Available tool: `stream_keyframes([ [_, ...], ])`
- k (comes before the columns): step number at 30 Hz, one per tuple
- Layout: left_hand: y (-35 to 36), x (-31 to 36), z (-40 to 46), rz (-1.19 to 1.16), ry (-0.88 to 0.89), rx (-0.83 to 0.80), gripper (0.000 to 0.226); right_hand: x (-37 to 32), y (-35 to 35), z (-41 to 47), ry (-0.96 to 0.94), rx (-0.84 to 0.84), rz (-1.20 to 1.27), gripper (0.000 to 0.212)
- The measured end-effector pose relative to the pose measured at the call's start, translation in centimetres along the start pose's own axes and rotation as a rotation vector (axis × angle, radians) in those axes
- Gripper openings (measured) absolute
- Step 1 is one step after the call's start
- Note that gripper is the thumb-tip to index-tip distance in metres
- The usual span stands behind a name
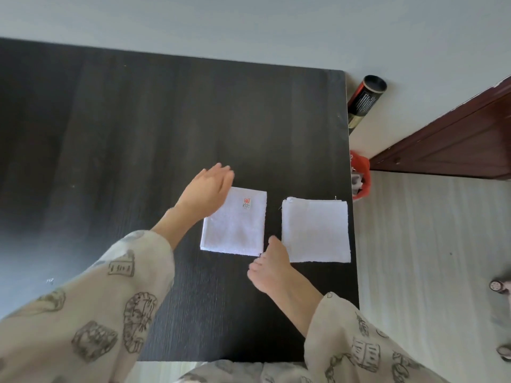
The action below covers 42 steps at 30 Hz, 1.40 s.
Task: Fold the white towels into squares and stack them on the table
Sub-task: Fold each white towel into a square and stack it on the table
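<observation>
L hand (pixel 206 190) flat, fingers straight, over far-left corner of tagged folded towel (pixel 235 225) on dark table (pixel 110 134). R hand (pixel 272 268) fingers curled, at its near-right corner; can't tell if pinching. Towel stack (pixel 315 230) just right of R hand.

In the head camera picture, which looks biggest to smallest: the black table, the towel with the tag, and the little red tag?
1. black table
2. towel with the tag
3. red tag

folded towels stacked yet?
No: the labelled towel and the plain towel lie side by side on the table, apart.
</observation>
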<state>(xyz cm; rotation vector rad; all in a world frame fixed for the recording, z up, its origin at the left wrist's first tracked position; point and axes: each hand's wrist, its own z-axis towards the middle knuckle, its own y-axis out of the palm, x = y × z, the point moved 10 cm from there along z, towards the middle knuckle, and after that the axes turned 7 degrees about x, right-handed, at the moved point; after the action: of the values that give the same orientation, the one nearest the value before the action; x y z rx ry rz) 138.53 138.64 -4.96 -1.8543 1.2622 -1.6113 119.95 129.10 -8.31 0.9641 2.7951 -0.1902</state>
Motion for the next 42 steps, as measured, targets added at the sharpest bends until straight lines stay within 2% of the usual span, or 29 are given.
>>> stream_keyframes([
  [3,1.6,2.3,1.1,0.191,0.122,-0.064,0.043,2.6,1.6,-0.1,0.36,-0.091,0.423,0.056],
  [6,3.3,3.3,1.3,0.391,0.194,-0.132,0.052,3.6,2.7,-0.3,0.493,-0.112,0.584,0.06],
  [8,3.9,2.8,1.3,0.468,0.192,-0.167,0.057,3.8,3.2,-0.5,0.502,-0.134,0.601,0.06],
  [12,4.5,2.3,1.2,0.511,0.18,-0.216,0.06,3.2,3.9,-0.5,0.459,-0.16,0.647,0.041],
  [17,4.6,2.3,1.1,0.5,0.173,-0.26,0.064,3.4,4.3,-0.3,0.49,-0.178,0.743,0.021],
  [21,5.1,1.9,1.0,0.52,0.199,-0.27,0.062,3.6,4.3,0.1,0.486,-0.198,0.739,0.022],
  [25,5.7,1.7,0.3,0.579,0.27,-0.287,0.055,3.3,4.2,0.1,0.466,-0.203,0.715,0.033],
  [29,3.8,2.7,-0.6,0.497,0.251,-0.114,0.051,3.0,3.0,-0.6,0.432,-0.202,0.561,0.062],
  [31,2.4,2.7,-1.6,0.405,0.185,0.01,0.051,3.2,1.6,-0.5,0.423,-0.174,0.489,0.067],
  [34,0.5,1.0,-4.3,0.06,-0.024,0.225,0.048,3.2,-1.6,0.2,0.37,-0.137,0.368,0.058],
  [37,0.5,-2.3,-8.1,-0.309,-0.338,0.331,0.047,2.3,-5.4,0.8,0.255,-0.097,0.292,0.045],
  [39,1.5,-4.0,-9.9,-0.393,-0.465,0.316,0.047,1.4,-8.1,0.9,0.174,-0.046,0.252,0.041],
  [42,2.7,-4.7,-10.4,-0.422,-0.477,0.274,0.038,0.1,-12.3,1.4,0.067,0.057,0.221,0.04],
])
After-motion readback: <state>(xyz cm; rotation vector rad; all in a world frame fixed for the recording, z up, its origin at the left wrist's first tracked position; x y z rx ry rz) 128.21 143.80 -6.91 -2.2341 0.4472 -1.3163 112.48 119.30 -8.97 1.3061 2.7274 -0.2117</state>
